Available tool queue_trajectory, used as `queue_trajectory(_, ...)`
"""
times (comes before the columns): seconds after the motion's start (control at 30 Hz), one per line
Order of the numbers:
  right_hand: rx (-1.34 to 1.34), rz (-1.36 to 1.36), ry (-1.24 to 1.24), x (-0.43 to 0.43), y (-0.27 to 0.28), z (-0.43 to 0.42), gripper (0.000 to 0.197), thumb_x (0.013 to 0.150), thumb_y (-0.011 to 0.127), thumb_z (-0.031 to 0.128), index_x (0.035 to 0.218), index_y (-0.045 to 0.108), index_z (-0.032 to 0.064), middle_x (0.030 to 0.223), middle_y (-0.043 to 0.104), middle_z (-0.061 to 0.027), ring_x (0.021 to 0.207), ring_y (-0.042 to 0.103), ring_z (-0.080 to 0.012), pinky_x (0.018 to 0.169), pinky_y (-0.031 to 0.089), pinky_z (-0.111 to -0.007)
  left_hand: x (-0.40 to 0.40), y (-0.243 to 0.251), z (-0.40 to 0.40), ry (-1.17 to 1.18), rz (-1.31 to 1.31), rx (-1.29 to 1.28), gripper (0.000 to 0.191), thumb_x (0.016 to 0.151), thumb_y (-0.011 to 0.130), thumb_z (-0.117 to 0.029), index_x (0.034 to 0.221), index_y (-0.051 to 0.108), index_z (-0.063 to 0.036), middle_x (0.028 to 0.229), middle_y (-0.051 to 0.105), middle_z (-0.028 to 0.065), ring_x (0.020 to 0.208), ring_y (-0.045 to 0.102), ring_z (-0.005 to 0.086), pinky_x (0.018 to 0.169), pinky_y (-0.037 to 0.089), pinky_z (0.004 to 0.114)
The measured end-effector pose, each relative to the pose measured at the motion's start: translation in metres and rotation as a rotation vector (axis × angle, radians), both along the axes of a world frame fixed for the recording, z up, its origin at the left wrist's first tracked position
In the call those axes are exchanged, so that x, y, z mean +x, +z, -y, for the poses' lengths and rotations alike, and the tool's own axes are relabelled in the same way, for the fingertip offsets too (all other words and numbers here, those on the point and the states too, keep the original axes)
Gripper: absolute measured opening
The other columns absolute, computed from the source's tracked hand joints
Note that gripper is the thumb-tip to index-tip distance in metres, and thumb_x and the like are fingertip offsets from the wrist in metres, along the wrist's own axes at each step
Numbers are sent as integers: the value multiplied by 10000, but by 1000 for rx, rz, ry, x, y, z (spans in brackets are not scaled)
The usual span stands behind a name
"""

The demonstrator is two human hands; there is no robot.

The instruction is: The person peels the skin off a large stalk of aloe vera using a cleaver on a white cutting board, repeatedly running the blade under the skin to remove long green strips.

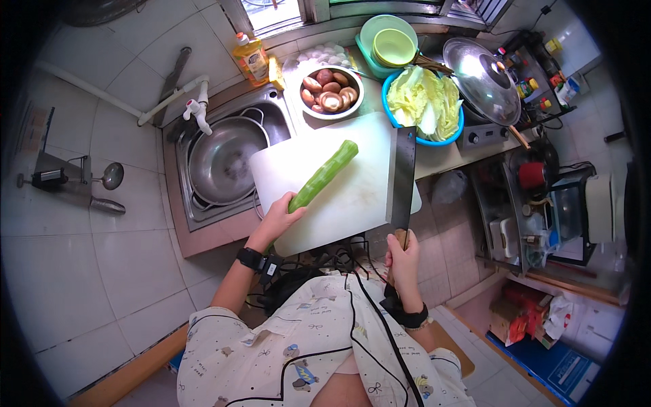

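My left hand grips the lower end of a long peeled green stem, which looks like celtuce. The stem slants up and to the right over a white cutting board. In my right hand is the wooden handle of a cleaver. Its broad dark blade points away from me, over the right part of the board and apart from the stem. Whether the stem touches the board I cannot tell.
Left of the board, a metal pot sits in the sink under a tap. Behind the board are a bowl of mushrooms, a blue basket of cabbage leaves and green bowls. A lidded wok stands at right.
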State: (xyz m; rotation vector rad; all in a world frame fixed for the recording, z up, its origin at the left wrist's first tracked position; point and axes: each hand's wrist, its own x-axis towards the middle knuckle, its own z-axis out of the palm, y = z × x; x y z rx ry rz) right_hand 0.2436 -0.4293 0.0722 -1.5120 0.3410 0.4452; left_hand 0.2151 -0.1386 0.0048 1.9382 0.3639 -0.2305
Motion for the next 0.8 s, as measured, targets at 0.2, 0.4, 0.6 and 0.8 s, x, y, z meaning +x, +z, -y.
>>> queue_trajectory(0.2, -6, 43, -51, -1, 1, 6, 173, 876, 577, 141, 785, 447, 72, 579, 421, 36, 415, 397, -37, 364, 311, -196, -2, 31, -7, 130, 150, -90, 262, 804, 684, -192, 963, 528, -54, 751, 523, -26, 596, 463, 44, 521, 386, 208)
queue_trajectory(0.4, -17, 40, -99, -3, 2, 13, 146, 879, 572, 145, 816, 461, 74, 572, 432, 28, 410, 403, -42, 354, 314, -189, -6, 84, -33, 267, 370, -279, 266, 826, 654, -150, 1035, 521, -55, 816, 499, -15, 704, 461, 53, 618, 385, 200)
queue_trajectory(0.6, -5, 40, -162, -6, 3, 14, 138, 880, 574, 149, 831, 466, 78, 564, 437, 27, 407, 400, -45, 352, 312, -189, -18, 132, -50, 305, 741, -319, 367, 870, 609, -228, 1162, 443, -82, 898, 506, 24, 801, 470, 100, 717, 393, 244)
queue_trajectory(0.8, 20, 34, -172, -12, 3, 11, 150, 880, 582, 157, 832, 461, 83, 561, 438, 27, 407, 399, -47, 356, 314, -188, -29, 161, -46, 300, 895, -402, 514, 850, 619, -425, 1166, 427, -69, 946, 494, 66, 839, 466, 148, 764, 387, 292)
